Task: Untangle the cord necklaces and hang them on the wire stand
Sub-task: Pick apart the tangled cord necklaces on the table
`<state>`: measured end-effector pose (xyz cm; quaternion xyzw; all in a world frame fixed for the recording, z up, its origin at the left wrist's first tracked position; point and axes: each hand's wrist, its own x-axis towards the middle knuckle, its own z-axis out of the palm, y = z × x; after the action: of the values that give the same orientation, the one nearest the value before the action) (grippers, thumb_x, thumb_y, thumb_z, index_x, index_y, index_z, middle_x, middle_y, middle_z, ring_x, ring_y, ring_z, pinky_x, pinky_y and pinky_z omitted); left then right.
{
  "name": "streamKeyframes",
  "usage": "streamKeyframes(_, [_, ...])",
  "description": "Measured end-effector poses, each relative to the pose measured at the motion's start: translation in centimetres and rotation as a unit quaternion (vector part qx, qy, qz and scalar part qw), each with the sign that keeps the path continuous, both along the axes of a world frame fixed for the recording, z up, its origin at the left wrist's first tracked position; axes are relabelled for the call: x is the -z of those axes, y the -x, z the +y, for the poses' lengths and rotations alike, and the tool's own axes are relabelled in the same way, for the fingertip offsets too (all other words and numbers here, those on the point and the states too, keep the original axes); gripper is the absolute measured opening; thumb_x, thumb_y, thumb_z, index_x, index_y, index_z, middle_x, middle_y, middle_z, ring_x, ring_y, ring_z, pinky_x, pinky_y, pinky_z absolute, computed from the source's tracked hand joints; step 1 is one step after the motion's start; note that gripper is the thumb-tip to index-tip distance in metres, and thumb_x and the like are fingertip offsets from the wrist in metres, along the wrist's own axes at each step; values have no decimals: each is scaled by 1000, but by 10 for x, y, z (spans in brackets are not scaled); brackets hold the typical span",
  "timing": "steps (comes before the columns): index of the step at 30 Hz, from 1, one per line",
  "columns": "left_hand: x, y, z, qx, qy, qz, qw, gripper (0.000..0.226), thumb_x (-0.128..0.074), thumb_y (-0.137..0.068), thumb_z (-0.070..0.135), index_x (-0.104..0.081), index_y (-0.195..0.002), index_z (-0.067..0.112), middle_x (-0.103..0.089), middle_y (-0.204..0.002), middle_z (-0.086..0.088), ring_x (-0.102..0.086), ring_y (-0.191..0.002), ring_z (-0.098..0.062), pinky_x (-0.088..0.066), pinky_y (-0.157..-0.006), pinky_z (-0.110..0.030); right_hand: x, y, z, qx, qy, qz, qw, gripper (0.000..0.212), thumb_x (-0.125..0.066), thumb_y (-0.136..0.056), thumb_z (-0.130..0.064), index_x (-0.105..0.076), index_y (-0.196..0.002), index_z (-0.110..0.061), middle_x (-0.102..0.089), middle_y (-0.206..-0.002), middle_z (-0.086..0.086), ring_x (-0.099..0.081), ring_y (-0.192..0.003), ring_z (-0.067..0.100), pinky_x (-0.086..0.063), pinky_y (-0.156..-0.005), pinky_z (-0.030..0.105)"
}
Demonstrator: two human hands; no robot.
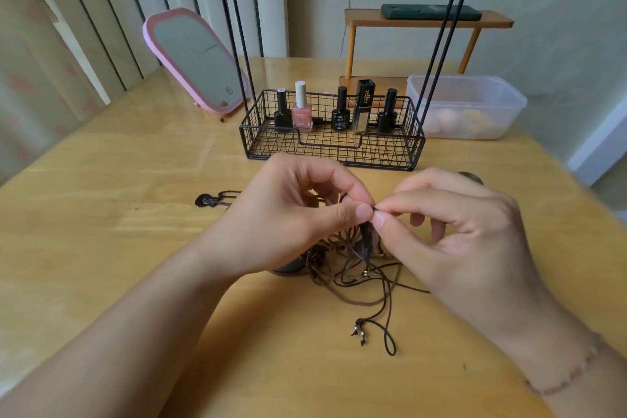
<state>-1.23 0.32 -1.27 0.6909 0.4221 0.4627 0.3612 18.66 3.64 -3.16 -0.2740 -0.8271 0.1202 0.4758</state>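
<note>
Early going: both hands, left hand (291,210) and right hand (451,231), pinch one strand of the knotted cord necklaces (356,268) — each grip clamped on cord (nothing hangs on the wire stand (332,142) yet).

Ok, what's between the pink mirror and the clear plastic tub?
In the head view, the wire stand's basket with five small bottles sits between pink mirror and plastic tub.

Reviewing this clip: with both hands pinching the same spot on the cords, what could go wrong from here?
1. The left hand and right hand pinch one point of the tangled cord necklaces; pulling apart may tighten the knot rather than free it.
2. Loose ends with small metal beads trail on the table; lifting could snag them in the loops.
3. The guitar pendant lies beside the left hand and may get dragged.
</note>
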Motion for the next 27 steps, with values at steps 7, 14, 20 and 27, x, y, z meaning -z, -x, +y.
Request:
streamKeyframes(7, [9,-4,4,-32,51,19,998,7,-74,-87,21,-71,-82,19,-68,-71,4,-61,-64,-8,-46,-62,-17,1,-1,3,13,-31,-25,999,10,-75,-83,-17,-81,-91,-17,-73,-86,-5,-67,-75,14,-43,-65,16])
streamKeyframes(14, [12,-1,5,-27,114,-3,993,6,-66,-80,26,-68,-81,21,-61,-88,-5,-58,-75,-24,-46,-70,-26,-1,-1,6,-68,102,-120,985,8,-56,-93,-24,-56,-91,-32,-56,-98,-13,-58,-91,17,-45,-67,28])
streamKeyframes(20, [12,6,6,-86,127,-65,986,8,-52,-80,21,-59,-76,23,-50,-80,4,-46,-77,-13,-36,-73,-32,1,1,5,-114,139,-88,980,11,-51,-95,-15,-51,-89,-24,-51,-93,-6,-50,-88,19,-37,-71,19])
streamKeyframes(27, [6,4,4,-41,90,-46,994,8,-60,-85,24,-66,-78,25,-48,-81,-11,-38,-75,-26,-29,-74,-37,2,4,7,-22,32,8,999,17,-70,-88,-16,-73,-105,-16,-68,-94,-7,-62,-89,13,-43,-72,18])
